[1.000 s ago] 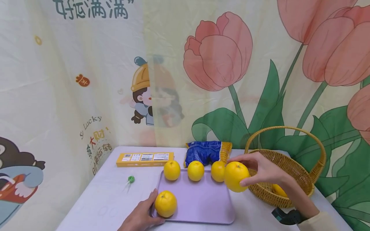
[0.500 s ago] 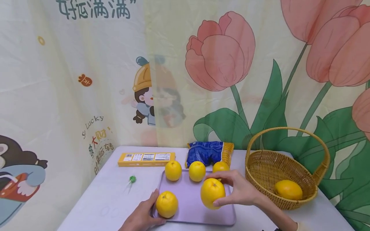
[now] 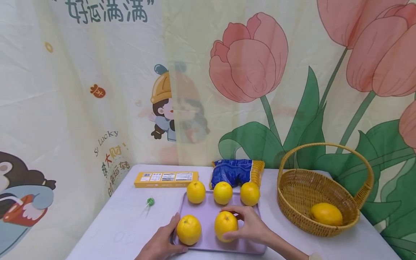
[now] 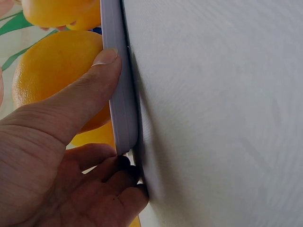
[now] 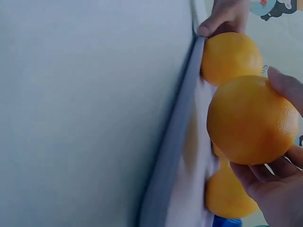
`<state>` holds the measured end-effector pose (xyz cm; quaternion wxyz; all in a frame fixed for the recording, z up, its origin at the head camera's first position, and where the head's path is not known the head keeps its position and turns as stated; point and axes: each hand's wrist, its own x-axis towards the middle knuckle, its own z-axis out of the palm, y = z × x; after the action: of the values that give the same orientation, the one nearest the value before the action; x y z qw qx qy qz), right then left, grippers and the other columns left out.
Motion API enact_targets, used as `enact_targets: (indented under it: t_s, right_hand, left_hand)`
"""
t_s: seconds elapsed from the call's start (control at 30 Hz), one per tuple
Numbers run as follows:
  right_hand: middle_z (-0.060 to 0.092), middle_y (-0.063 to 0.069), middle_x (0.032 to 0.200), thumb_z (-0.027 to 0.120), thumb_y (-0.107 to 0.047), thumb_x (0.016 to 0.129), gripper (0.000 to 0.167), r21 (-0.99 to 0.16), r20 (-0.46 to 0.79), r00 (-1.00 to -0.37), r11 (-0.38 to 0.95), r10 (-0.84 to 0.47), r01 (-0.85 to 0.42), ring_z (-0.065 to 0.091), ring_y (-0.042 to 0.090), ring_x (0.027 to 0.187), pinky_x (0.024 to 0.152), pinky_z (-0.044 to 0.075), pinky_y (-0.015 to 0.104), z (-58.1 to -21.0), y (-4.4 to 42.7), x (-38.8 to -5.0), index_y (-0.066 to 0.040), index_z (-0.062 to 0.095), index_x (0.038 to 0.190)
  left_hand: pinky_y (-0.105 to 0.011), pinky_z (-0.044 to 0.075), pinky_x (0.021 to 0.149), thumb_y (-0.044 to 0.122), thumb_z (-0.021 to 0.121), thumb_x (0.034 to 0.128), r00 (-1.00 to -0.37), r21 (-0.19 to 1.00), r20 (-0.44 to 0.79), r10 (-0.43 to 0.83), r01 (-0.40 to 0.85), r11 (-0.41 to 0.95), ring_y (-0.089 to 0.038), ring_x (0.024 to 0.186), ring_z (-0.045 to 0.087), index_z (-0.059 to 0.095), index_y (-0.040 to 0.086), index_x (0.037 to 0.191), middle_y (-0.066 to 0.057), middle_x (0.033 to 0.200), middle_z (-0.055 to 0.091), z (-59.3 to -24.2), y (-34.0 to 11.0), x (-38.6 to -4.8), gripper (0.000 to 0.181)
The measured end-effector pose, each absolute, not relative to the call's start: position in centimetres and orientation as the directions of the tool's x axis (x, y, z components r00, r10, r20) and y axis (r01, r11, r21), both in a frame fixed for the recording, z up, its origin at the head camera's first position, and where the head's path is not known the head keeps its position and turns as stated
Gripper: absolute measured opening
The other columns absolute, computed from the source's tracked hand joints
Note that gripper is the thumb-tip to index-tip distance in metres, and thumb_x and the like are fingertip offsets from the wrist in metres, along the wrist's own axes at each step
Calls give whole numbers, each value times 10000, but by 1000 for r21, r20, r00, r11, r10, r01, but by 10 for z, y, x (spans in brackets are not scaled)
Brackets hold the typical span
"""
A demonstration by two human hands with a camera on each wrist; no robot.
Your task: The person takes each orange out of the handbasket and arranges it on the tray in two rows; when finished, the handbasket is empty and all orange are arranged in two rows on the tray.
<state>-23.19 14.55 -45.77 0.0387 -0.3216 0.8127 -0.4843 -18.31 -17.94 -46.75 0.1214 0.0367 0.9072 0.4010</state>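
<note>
A lilac tray [image 3: 208, 231] lies on the table; my left hand [image 3: 162, 238] grips its near left corner, thumb [image 4: 94, 85] along the front rim and fingers at the left side. Beside that hand an orange [image 3: 189, 230] sits on the tray. My right hand [image 3: 248, 225] holds another orange [image 3: 226, 226] between thumb and fingers; the right wrist view shows this orange [image 5: 251, 120] slightly above the tray surface. Along the tray's far edge stand three more oranges: a left one [image 3: 196, 192], a middle one [image 3: 222, 193] and a right one [image 3: 250, 193].
At the right stands a wicker basket [image 3: 292, 216] with a tall handle and an oval yellow-orange fruit [image 3: 326, 214] inside. Behind the tray lie a blue and yellow packet [image 3: 232, 173] and a flat yellow box [image 3: 166, 180]. A green lollipop [image 3: 150, 202] lies left of the tray.
My right hand has carried its orange leftward and down from beside the basket to over the tray's front part. My left hand has kept its grip on the corner.
</note>
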Motion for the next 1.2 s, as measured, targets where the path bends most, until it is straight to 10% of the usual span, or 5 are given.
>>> enact_targets:
  t_s: [1.2]
  right_hand:
    - [710,31,1411,961,-306,830,756,-831,148,-778,349,-611,-432,643,117,1256,1102,582,367,-467,138,-233,-48,637,1462]
  left_hand:
    - [-734,329,1228,161,998,752,-967,739,-161,196,13,674,-534,1488,439,346,-66,1641,-321,1631,435,-467,-180,-182,1126]
